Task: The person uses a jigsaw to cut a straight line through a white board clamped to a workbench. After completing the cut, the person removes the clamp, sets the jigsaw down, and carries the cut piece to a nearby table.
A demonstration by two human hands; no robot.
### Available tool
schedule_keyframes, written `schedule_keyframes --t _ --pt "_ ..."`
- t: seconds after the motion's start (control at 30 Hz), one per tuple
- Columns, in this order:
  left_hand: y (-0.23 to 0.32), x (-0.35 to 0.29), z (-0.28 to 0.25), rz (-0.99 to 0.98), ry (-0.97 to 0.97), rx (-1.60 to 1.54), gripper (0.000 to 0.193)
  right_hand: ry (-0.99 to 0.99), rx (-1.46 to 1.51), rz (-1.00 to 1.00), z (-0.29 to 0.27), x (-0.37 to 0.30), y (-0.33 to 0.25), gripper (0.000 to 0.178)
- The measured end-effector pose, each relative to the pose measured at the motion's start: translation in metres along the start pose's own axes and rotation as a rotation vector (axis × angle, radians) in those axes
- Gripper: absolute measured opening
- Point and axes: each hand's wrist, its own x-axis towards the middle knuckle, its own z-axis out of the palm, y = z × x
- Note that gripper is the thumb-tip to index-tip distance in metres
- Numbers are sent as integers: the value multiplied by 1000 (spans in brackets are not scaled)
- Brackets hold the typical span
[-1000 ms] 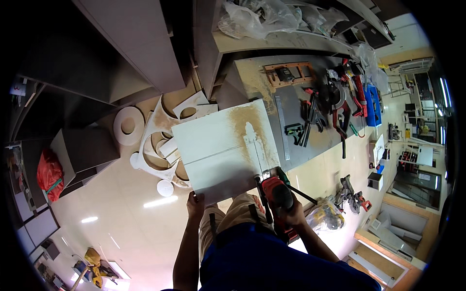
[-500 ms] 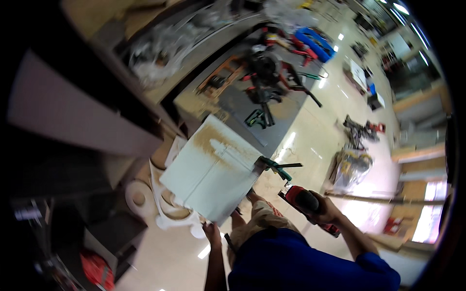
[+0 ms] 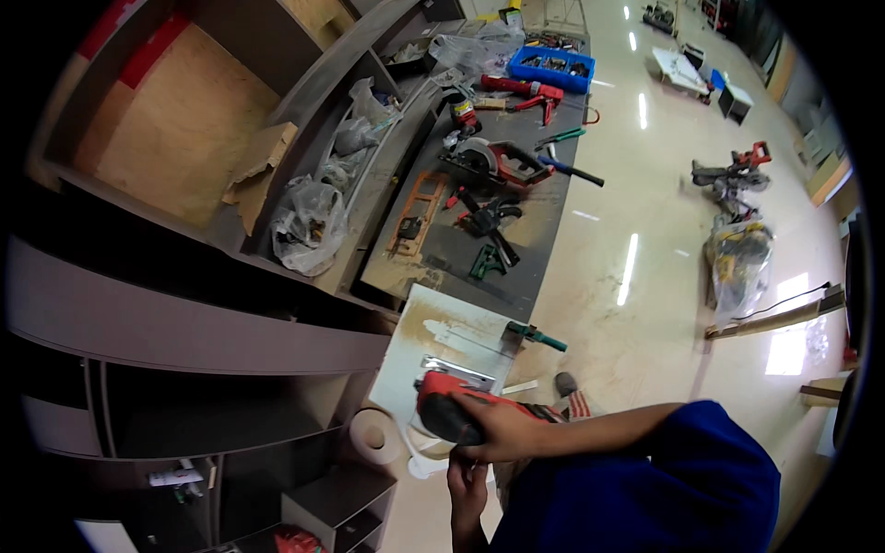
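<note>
My right hand (image 3: 502,431) grips a red and black jigsaw (image 3: 450,417). The jigsaw's metal base plate rests over the near part of a white board (image 3: 406,346), which has brown sawdust on its far half. Close below the tool is my left hand (image 3: 468,487), fingers bent upward. The right hand and jigsaw partly hide those fingertips, so what they hold is unclear. A green clamp (image 3: 539,338) sits on the board's right edge. The blade is out of sight.
Beyond the board, a grey bench (image 3: 544,240) carries a circular saw (image 3: 489,164), a second green clamp (image 3: 487,262), a hammer (image 3: 579,173) and a blue tray (image 3: 551,81). Grey cabinets (image 3: 198,341) stand left, with a pale roll (image 3: 375,436) near the board. A mitre saw (image 3: 733,175) stands right.
The jigsaw in my right hand has moved left from beside the board onto its near part. My left hand is now close to the right one. The view has turned and shifted.
</note>
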Motion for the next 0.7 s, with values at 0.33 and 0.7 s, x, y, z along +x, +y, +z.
schedule_keyframes --t 0.33,0.7 --pt "6 24 -111 -53 430 -526 56 -106 452 -271 146 56 -18 106" --pt "69 9 -267 -200 85 273 25 -275 280 138 238 113 -60 93"
